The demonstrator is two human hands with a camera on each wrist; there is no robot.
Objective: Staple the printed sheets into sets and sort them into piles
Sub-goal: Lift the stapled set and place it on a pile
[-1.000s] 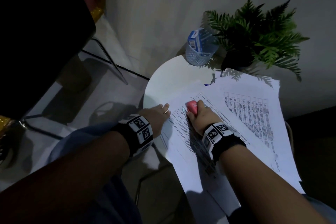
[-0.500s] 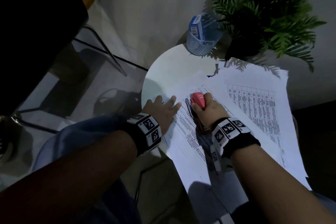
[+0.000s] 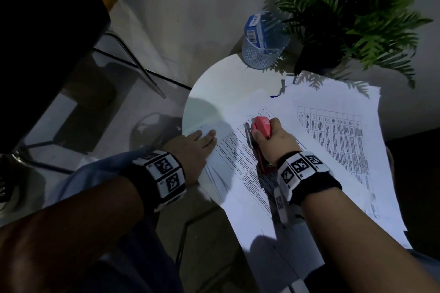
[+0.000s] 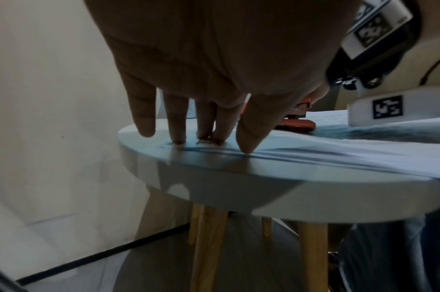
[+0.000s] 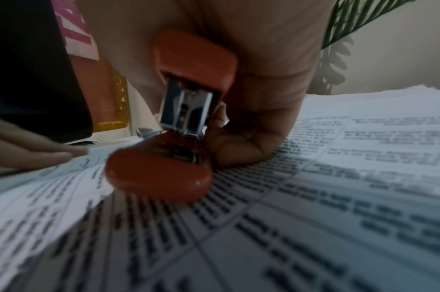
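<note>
Printed sheets (image 3: 238, 162) with tables lie spread over a small round white table (image 3: 214, 83). My right hand (image 3: 273, 140) grips a red stapler (image 3: 262, 126), whose base (image 5: 159, 175) rests on top of the printed sheets (image 5: 314, 217); its top arm is raised. My left hand (image 3: 195, 147) lies flat with straight fingers (image 4: 179, 126) pressing the left corner of the sheets (image 4: 339, 154) onto the table's (image 4: 214, 177) edge. A second pile of sheets (image 3: 333, 131) with a printed table lies to the right, partly over the first.
A clear mesh cup (image 3: 262, 47) holding a blue box stands at the back of the table. A dark potted fern (image 3: 345, 19) is beside it by the wall. Floor and a dark chair (image 3: 47, 19) lie to the left. The table has wooden legs (image 4: 206, 247).
My left hand's fingers have spread flat over the sheet corner. My right hand with the stapler has shifted slightly away from me on the sheets.
</note>
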